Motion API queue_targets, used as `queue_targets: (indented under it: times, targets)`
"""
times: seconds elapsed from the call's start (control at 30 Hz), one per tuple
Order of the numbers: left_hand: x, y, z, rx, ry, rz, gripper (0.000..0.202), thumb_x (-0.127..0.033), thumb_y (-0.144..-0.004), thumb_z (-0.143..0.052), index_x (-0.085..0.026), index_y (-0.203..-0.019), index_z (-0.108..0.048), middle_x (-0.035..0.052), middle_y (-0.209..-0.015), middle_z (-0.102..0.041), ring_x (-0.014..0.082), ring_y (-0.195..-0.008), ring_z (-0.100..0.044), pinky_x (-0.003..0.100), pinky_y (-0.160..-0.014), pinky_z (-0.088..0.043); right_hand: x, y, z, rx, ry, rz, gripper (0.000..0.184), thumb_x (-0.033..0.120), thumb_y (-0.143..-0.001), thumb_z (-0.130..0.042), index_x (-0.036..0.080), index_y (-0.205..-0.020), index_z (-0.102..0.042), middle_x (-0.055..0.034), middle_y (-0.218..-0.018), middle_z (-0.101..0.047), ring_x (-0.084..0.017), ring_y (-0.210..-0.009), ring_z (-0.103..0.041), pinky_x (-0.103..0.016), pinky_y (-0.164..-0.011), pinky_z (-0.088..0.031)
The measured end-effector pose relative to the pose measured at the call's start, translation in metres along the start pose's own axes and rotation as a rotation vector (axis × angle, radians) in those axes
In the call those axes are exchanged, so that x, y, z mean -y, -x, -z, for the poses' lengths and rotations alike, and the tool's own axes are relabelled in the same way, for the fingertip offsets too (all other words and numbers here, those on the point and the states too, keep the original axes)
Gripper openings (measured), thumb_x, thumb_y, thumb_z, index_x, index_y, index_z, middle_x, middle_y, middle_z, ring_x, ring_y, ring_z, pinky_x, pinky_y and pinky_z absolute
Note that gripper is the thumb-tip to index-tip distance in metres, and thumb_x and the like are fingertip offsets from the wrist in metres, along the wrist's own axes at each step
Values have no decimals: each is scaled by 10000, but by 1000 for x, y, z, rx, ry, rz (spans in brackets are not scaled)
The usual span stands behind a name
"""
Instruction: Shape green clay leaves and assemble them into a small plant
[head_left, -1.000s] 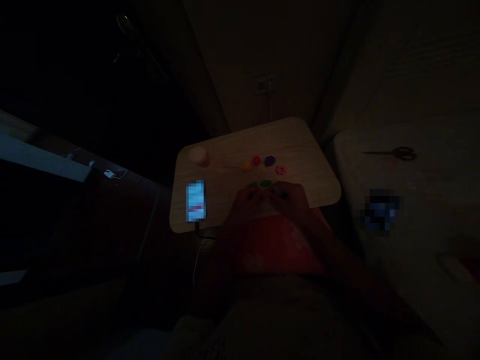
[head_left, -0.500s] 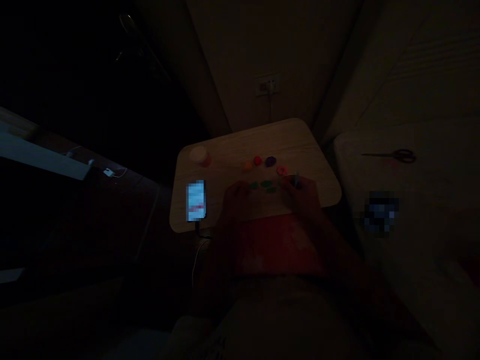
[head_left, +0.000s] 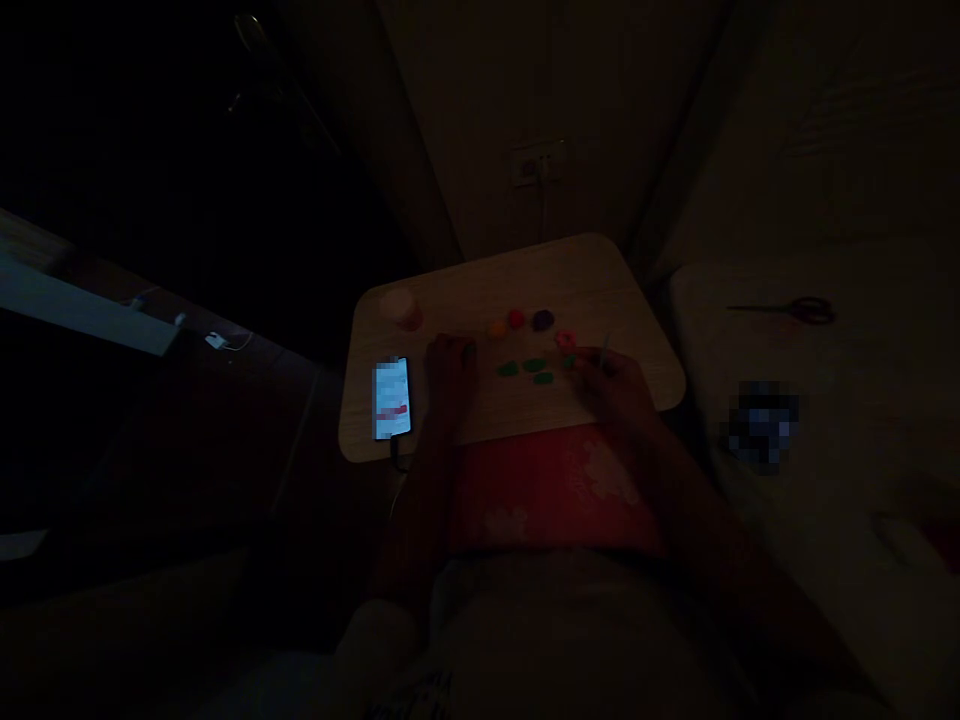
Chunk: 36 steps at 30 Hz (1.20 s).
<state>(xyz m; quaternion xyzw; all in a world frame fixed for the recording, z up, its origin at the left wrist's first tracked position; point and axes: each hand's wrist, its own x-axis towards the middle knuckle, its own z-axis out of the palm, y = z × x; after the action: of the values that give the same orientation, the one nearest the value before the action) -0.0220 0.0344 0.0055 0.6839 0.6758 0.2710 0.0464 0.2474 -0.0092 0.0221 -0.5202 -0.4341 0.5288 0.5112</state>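
Observation:
The scene is very dark. A small wooden table (head_left: 480, 280) carries small coloured lumps: orange (head_left: 496, 328), red (head_left: 515, 318), purple (head_left: 542, 320) and a pink flower shape (head_left: 565, 339). Three flat green pieces (head_left: 533, 368) lie in front of them. My left hand (head_left: 448, 362) rests on the table left of the green pieces, fingers curled; whether it holds anything is not visible. My right hand (head_left: 611, 378) is closed on a thin stick-like tool (head_left: 604, 350) just right of the green pieces.
A lit phone (head_left: 391, 398) with a cable lies at the table's front left. A small jar (head_left: 399, 306) stands at the back left. Scissors (head_left: 795, 309) lie on the pale surface to the right. A wall socket (head_left: 541, 165) is behind the table.
My hands were together over the green pieces; they have moved apart, the left toward the phone side, the right to the right with the thin tool. The green pieces now show.

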Motion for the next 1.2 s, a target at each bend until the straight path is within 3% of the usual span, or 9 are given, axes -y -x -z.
queue_targets:
  times: [0.17,0.33,0.53,0.63,0.73,0.87,0.97,1.1,1.2]
  targets:
    - [9,5,-2,-72,116,-14,249,-144,-895,-625,-223,-1124,-683,122,-1190,-649,316,-1141,-584,485,-1053,-479,-3,-2,1,-27,22,-53,374,525,-702,-841,190,-860,-785,-38,-719,-719,-167,-597,-582,-281,-532,-395]
    - [17,4,-6,-144,232,13,313,-72,-823,-646,-218,-1100,-664,101,-1153,-637,282,-1103,-590,451,-1027,-490,-8,-6,-1,27,57,-40,418,582,-704,-837,183,-793,-751,-5,-616,-644,-130,-523,-516,-258,-483,-336]
    - [20,6,-6,-202,275,-1,305,-67,-811,-652,-223,-1073,-663,91,-1132,-627,276,-1101,-586,452,-1033,-485,-13,-9,-4,-13,77,-26,396,547,-681,-852,168,-750,-760,-9,-577,-635,-137,-510,-510,-263,-474,-315]
    - [14,8,0,-246,290,-28,269,-87,-807,-656,-222,-1039,-664,93,-1116,-621,280,-1093,-583,457,-1024,-485,-13,-9,-5,-28,76,-17,359,509,-667,-863,170,-736,-764,-20,-596,-660,-152,-540,-547,-266,-489,-346]
    - [-11,17,9,-330,366,-113,157,-150,-845,-657,-217,-986,-668,95,-1086,-636,277,-1079,-588,436,-988,-489,-11,-7,-6,-10,53,-15,336,502,-682,-854,180,-731,-772,-42,-654,-704,-175,-600,-603,-272,-516,-393]
    - [-65,40,6,-135,645,-177,77,-274,-950,-628,-218,-962,-679,48,-932,-675,204,-884,-617,335,-827,-496,-6,0,-7,94,33,3,317,493,-751,-806,191,-845,-823,-49,-716,-743,-188,-646,-640,-290,-574,-459]
    - [-92,55,-9,12,874,-42,160,-369,-943,-666,-212,-950,-695,32,-891,-688,168,-790,-611,294,-738,-481,-5,4,-8,165,33,74,311,463,-814,-754,202,-961,-841,-55,-794,-774,-204,-720,-680,-319,-662,-520]
    - [-97,63,-25,103,1014,168,291,-471,-814,-807,-207,-876,-702,16,-811,-692,167,-756,-627,293,-732,-501,-7,6,-8,162,58,172,315,390,-822,-754,220,-1079,-822,-58,-925,-803,-221,-830,-716,-353,-777,-558]
    - [-91,63,-24,136,1086,280,345,-506,-761,-849,-204,-829,-697,18,-817,-706,167,-754,-646,292,-723,-523,-11,6,-7,124,66,180,261,377,-816,-758,216,-1014,-813,-57,-959,-812,-222,-838,-719,-361,-800,-562]
